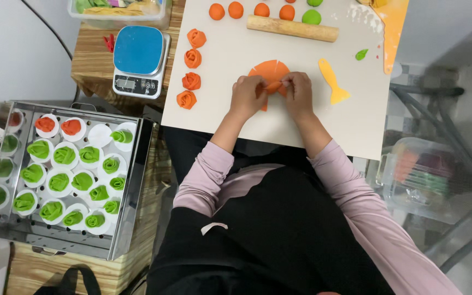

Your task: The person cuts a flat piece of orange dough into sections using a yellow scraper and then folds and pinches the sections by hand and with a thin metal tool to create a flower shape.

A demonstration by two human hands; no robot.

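My left hand [247, 95] and my right hand [299, 93] meet over a flat orange dough disc [269, 70] cut into wedges on a white board [258, 125]. Both hands pinch a strip of the orange dough between their fingertips and seem to roll it. Several finished orange dough roses [192, 81] stand in a column just left of my left hand. A yellow plastic scraper [332, 82] lies to the right of my right hand.
A wooden rolling pin [292, 28] lies beyond the disc, with orange dough balls [235, 10] and green dough balls [311, 17] behind it. A blue-topped kitchen scale [139, 59] sits left of the board. A steel steamer tray [127, 218] at lower left holds several green and orange roses.
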